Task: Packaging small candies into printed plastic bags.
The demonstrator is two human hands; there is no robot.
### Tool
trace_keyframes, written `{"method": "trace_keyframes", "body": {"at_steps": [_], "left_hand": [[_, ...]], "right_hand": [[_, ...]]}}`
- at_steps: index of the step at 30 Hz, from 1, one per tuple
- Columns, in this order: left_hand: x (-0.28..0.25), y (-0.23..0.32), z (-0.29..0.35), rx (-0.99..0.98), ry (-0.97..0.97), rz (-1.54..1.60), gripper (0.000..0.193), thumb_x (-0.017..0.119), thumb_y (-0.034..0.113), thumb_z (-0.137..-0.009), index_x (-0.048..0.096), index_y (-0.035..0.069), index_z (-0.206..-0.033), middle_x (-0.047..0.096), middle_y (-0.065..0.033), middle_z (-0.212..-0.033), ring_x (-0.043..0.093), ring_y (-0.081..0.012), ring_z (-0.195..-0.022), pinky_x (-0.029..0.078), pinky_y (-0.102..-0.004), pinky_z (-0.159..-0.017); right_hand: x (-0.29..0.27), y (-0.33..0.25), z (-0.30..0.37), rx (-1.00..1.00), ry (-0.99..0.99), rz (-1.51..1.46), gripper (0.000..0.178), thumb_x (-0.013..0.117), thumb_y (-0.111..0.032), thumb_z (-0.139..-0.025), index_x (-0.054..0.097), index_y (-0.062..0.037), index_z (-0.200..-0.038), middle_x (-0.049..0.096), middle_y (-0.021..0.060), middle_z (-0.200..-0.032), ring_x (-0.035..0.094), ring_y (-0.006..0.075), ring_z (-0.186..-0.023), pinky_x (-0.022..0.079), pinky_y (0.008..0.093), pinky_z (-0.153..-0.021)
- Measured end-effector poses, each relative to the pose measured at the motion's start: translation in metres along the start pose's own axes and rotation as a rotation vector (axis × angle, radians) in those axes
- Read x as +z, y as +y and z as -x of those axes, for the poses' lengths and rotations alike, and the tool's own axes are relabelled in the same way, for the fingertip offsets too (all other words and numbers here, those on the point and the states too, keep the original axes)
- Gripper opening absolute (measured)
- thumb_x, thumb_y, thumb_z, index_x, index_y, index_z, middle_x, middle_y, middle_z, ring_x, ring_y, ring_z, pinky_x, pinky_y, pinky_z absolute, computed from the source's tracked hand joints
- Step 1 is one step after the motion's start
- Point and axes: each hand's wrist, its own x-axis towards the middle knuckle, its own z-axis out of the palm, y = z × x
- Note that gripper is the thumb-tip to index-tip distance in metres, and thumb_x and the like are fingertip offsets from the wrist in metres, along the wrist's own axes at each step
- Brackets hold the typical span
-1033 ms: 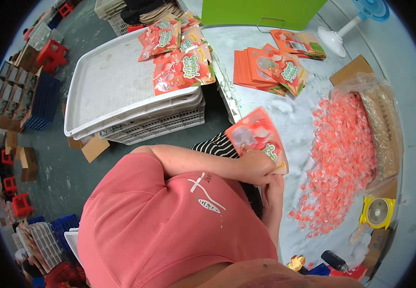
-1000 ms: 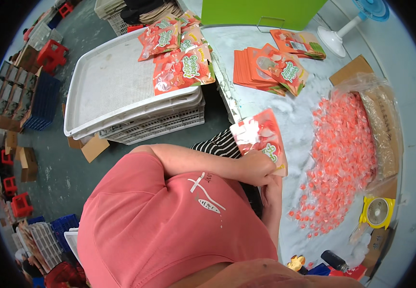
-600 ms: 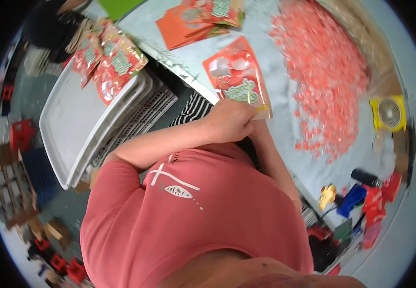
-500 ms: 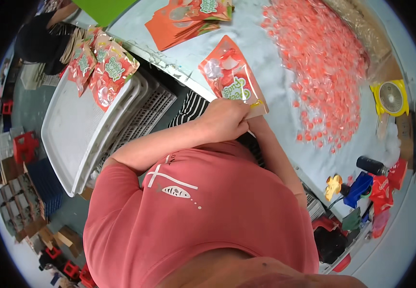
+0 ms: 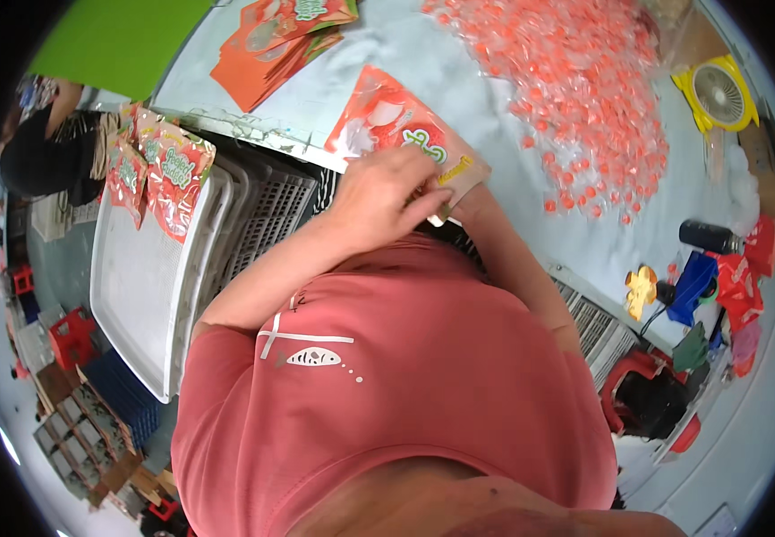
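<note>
A pale, smooth-topped surface spreads out before you, and over its near edge is the red-and-cream, glossy printed plastic pouch, tilted so its pale end points toward your right. Beyond and to the right of the pouch spreads a heap of small red sweets in clear wrappers; beyond it to the left lies a fanned stack of flat orange pouches, and left of it stand stacked white perforated plastic trays. Your left hand lies over the near side of the pouch, its grip partly curled, thumb close to the fingers by the pale end; whether they truly pinch the film, you cannot tell from here. Your right hand is mostly hidden behind the pouch, so its grip cannot be judged. The step in hand seems to be finger work along that pale end. To do it well, brace the pouch from behind, draw the edge flat and press evenly from corner to corner; a crease or crooked pull could leave the layers out of line, while squeezing the printed body may make it buckle.
</note>
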Motion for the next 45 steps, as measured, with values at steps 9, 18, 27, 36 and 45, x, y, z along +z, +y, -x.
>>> {"method": "trace_keyframes", "body": {"at_steps": [9,18,27,36,45], "left_hand": [[0.0,-0.024,-0.004,0.302,-0.115,-0.252,0.065,0.08,0.038,-0.072,0.059,0.007,-0.125,0.064,-0.0126,-0.114,0.06,-0.033,-0.108,0.044,-0.0445,-0.095],[0.027,-0.012,0.015,0.178,-0.202,-0.116,0.057,0.083,0.033,-0.073,0.062,0.005,-0.118,0.066,-0.0149,-0.104,0.062,-0.0364,-0.094,0.049,-0.0427,-0.082],[0.009,-0.041,0.045,0.084,-0.048,-0.033,0.016,0.073,0.015,-0.087,0.069,0.001,-0.093,0.065,-0.0112,-0.07,0.06,-0.0308,-0.06,0.048,-0.0364,-0.057],[0.005,-0.037,0.067,-0.255,0.156,0.234,0.017,0.056,0.011,-0.101,0.06,-0.001,-0.091,0.058,-0.0072,-0.067,0.047,-0.0084,-0.061,0.043,-0.0272,-0.056],[-0.024,-0.048,0.08,-0.098,0.181,0.055,0.009,0.072,0.002,-0.084,0.073,0.0,-0.093,0.069,-0.0077,-0.092,0.059,-0.024,-0.092,0.047,-0.0346,-0.085]], "right_hand": [[-0.012,-0.008,0.045,0.089,-0.229,0.5,0.033,0.065,-0.024,-0.089,0.059,-0.0112,-0.118,0.063,0.0092,-0.115,0.061,0.0231,-0.104,0.05,0.0359,-0.089],[-0.002,-0.019,0.097,0.059,-0.251,1.079,0.036,0.072,-0.029,-0.088,0.063,-0.0036,-0.112,0.065,0.012,-0.106,0.061,0.023,-0.096,0.049,0.0353,-0.085],[-0.067,-0.048,0.135,-0.599,0.518,1.546,0.034,0.065,-0.019,-0.092,0.063,-0.0068,-0.124,0.062,0.0143,-0.124,0.058,0.0315,-0.114,0.047,0.0402,-0.096],[-0.088,-0.022,0.059,-0.57,0.486,1.828,0.053,0.067,-0.032,-0.091,0.053,-0.0164,-0.139,0.047,0.013,-0.145,0.042,0.0355,-0.135,0.032,0.057,-0.11],[-0.096,-0.021,0.068,-0.692,0.54,1.561,0.038,0.068,-0.017,-0.091,0.062,-0.0082,-0.128,0.052,0.0128,-0.141,0.051,0.0322,-0.129,0.042,0.0444,-0.106]]}}
